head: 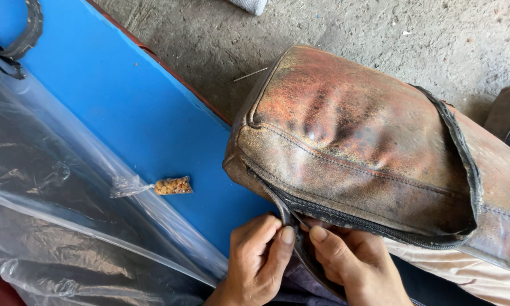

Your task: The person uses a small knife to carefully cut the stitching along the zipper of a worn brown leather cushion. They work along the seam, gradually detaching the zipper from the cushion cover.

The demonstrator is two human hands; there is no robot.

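The worn brown leather bag point(368, 147) lies over the blue board's point(124, 107) edge, zipper point(345, 218) toward the person. Left hand point(257, 263) and right hand point(357, 263) both pinch closed on the zipper end, steadying it. A small seed packet point(173, 185) lies apart.

Both the left grip point(256, 262) and right grip point(354, 262) are bare, with short unpainted nails

I get bright, even daylight with soft shadows. The clear plastic sheet point(56, 187) at the left of the frame throws pale glare streaks, and the worn leather bag point(351, 141) shows a dull sheen centre-right. Focus looks sharp throughout; edges bend slightly.
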